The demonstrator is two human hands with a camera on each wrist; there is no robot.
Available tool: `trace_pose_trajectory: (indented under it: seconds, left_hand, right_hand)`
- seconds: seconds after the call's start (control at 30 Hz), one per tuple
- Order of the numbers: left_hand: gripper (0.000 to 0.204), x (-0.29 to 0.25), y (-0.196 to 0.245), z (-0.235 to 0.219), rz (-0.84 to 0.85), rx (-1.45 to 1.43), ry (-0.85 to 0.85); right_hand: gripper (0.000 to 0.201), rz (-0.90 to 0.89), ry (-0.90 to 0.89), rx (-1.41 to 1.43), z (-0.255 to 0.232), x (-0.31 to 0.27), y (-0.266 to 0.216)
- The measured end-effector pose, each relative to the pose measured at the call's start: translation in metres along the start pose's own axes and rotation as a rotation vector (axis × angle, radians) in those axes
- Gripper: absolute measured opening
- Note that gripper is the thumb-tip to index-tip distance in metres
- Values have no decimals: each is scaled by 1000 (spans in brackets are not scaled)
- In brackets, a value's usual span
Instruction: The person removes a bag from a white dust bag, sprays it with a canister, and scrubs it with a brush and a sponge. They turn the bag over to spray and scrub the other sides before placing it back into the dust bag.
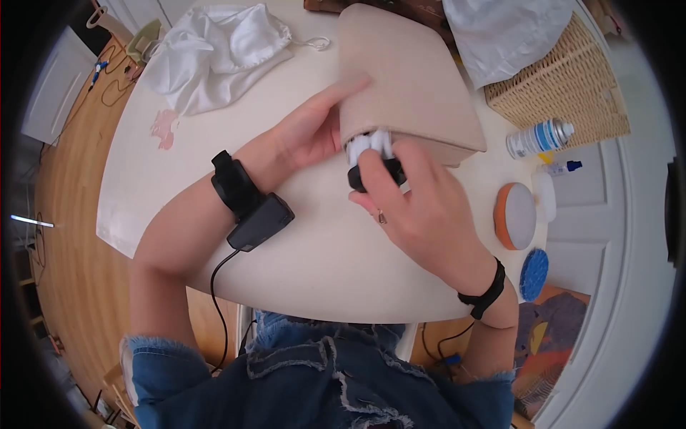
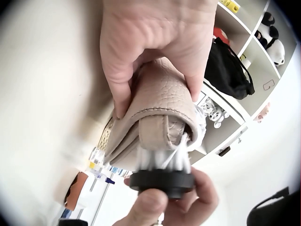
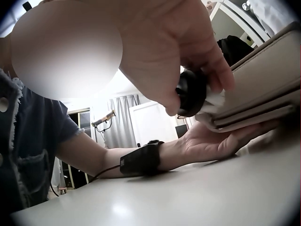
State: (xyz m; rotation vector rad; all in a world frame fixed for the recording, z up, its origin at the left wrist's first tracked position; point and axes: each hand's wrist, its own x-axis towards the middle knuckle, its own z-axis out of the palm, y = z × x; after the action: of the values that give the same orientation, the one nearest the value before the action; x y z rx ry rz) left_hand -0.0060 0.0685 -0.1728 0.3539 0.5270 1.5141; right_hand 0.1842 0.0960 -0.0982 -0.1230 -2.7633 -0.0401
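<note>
Steadily, at the table (image 1: 143, 200):
Left hand (image 1: 304, 136): fingers curled round the beige bag (image 1: 407, 86), bracing its edge.
Right hand (image 1: 421, 207): fingers pinching a black brush (image 1: 375, 168), white bristles pressed to that edge.

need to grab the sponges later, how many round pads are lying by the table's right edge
2: an orange-rimmed pad on the table near its right edge, and a blue pad just below it, seemingly off the table. More may hide behind the basket.

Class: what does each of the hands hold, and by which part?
Left hand grips the beige leather bag at its near edge. Right hand pinches the round black-backed, white-bristled brush by its back.
</note>
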Motion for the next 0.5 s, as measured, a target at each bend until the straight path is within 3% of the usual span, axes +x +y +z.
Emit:
trace_pose_trajectory:
  seconds: [0.13, 0.2, 0.3, 0.43, 0.5]
  left_hand:
    - [41, -3, 4, 1, 87, -91, 3]
    - [41, -3, 4, 5, 87, -81, 28]
    - [47, 1, 5, 0, 46, -17, 9]
    - [53, 1, 5, -7, 31, 37, -93]
    - [53, 1, 6, -8, 49, 48, -86]
  right_hand:
    - [40, 133, -111, -69, -28, -9, 15]
    - [35, 331, -23, 23, -41, -16, 26]
    - [33, 385, 57, 24, -44, -10, 27]
    - [36, 193, 27, -76, -13, 10, 0]
    - [38, 18, 59, 88, 0, 17, -8]
